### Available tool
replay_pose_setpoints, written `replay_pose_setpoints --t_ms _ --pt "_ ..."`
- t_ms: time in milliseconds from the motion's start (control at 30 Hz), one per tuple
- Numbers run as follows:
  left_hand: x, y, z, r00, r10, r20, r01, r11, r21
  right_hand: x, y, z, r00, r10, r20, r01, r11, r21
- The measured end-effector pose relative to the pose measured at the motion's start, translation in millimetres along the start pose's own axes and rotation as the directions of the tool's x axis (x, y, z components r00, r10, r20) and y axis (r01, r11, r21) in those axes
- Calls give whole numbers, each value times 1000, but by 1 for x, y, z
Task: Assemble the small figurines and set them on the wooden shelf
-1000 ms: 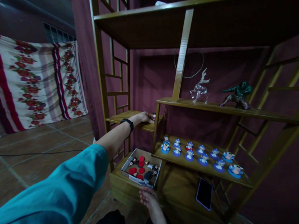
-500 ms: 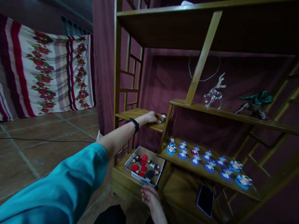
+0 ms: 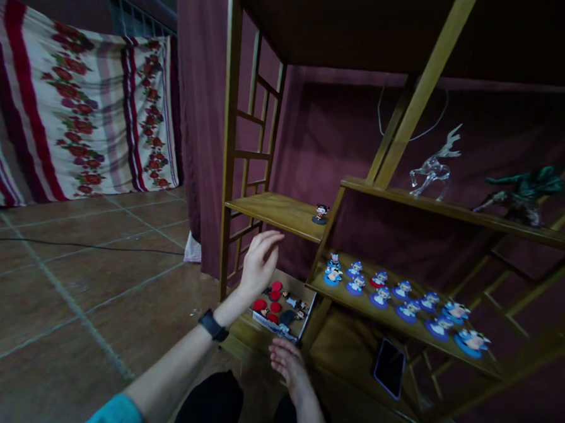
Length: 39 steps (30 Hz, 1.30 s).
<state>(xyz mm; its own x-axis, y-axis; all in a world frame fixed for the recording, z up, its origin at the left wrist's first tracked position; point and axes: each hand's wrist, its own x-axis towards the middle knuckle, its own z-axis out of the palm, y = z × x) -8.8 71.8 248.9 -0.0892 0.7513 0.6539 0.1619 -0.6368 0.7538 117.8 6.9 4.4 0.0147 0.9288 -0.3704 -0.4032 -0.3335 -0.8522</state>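
My left hand (image 3: 259, 265), with a black band on its wrist, hangs in the air in front of the small left shelf (image 3: 277, 212). Its fingers are bent forward and apart from the thumb, with nothing in them. At that shelf's right end stands a small dark-haired figurine (image 3: 321, 213) on a dark round base. Below my left hand is a shallow cardboard box (image 3: 308, 320) of small figures and red round bases (image 3: 260, 305); the hand hides its left part. My right hand (image 3: 288, 361) is just in front of the box, fingers stretched out, holding nothing.
Several figurines on blue and purple bases (image 3: 381, 297) fill the lower right shelf. Above them stand a clear glass deer (image 3: 431, 174) and a green-brown statue (image 3: 525, 192). A phone (image 3: 389, 368) lies on the bottom board. A cable (image 3: 82, 245) crosses the tiled floor.
My left hand has let go of the dark-haired figurine and drawn back, down and left, from the shelf. The figurine stays there. My view has tilted downward; my right hand is nearly still.
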Motion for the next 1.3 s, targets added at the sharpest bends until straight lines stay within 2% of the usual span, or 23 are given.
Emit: replay_pose_setpoints --t_ms 67,133,200,267,333,400,500,600,767,833,900,967,1033,1100,1167,1233,1300 --pt "-38 -32 -10 996 -84 24 85 996 -21 0 0 0 1000 1 0 -1 1000 -8" --pt "-72 -71 -17 973 -228 42 229 972 -42 -1 1 -1 1000 1 -5 -1 1000 -29" --pt "-97 -108 -23 912 -411 -5 409 909 -82 -2 2 -2 1000 -5 -8 4 998 -65" --pt "-111 -138 -27 811 -577 -95 562 814 -146 -2 3 -3 1000 -27 -6 26 995 -96" --pt "-113 -159 -29 736 -663 -138 630 746 -217 -2 4 -4 998 -58 -9 57 992 -114" --pt "-106 -172 -29 700 -697 -158 647 712 -273 -1 4 -5 997 -78 -26 74 989 -130" --pt "-90 -186 -23 674 -723 -153 663 683 -307 2 4 -6 991 -115 -68 102 981 -165" --pt "-78 -202 -15 659 -740 -135 677 662 -321 9 6 -9 975 -205 -86 184 961 -208" --pt "-70 -229 1 630 -770 -101 708 623 -332 31 6 -15 937 -338 -88 286 887 -363" --pt "-68 -235 4 607 -791 -77 719 588 -370 45 1 -16 921 -386 -58 312 816 -486" --pt "-66 -238 4 573 -819 -31 734 529 -426 61 -8 -16 900 -435 -18 328 707 -626" --pt "-63 -240 3 535 -844 40 751 453 -481 80 -19 -14 878 -478 15 322 568 -757" --pt "-59 -243 -1 495 -861 119 772 373 -514 98 -31 -10 861 -505 61 287 384 -877" --pt "-54 -246 -5 445 -877 183 791 289 -539 115 -39 -5 871 -479 109 228 197 -954" --pt "-49 -251 -9 392 -891 228 797 206 -568 129 -41 -3 899 -418 127 160 44 -986" --pt "-45 -255 -13 352 -901 252 791 142 -595 140 -36 -3 922 -368 123 106 -67 -992" --pt "-41 -257 -17 330 -908 260 781 108 -615 148 -28 -6 935 -337 107 64 -136 -989"
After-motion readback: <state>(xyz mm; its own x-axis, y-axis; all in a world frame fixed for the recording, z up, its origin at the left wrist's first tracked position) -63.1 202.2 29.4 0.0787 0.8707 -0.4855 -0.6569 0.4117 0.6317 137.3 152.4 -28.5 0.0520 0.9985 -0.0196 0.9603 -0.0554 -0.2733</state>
